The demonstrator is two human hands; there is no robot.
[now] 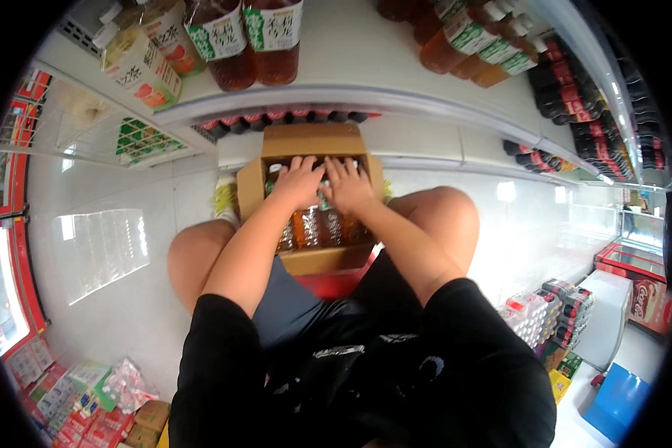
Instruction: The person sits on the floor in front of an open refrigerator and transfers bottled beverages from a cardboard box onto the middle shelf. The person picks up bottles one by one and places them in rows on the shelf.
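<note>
An open cardboard box (313,140) stands between my knees, its flaps folded outward. Plastic bottles of amber drink (307,228) lie or lean in it, with white caps at the far side. My left hand (299,182) and my right hand (345,183) reach into the box side by side, over the upper parts of the bottles. Fingers of both hands point away from me, and the fingertips are partly hidden among the bottles. Whether either hand grips a bottle cannot be told.
Beyond the box, a white shelf (347,61) holds large tea bottles (273,45); dark bottles (291,116) line the level below. A wire rack (145,140) stands at left. Wrapped bottle packs (565,313) are at right, cartons (98,425) at lower left. Something red (330,284) is under the box.
</note>
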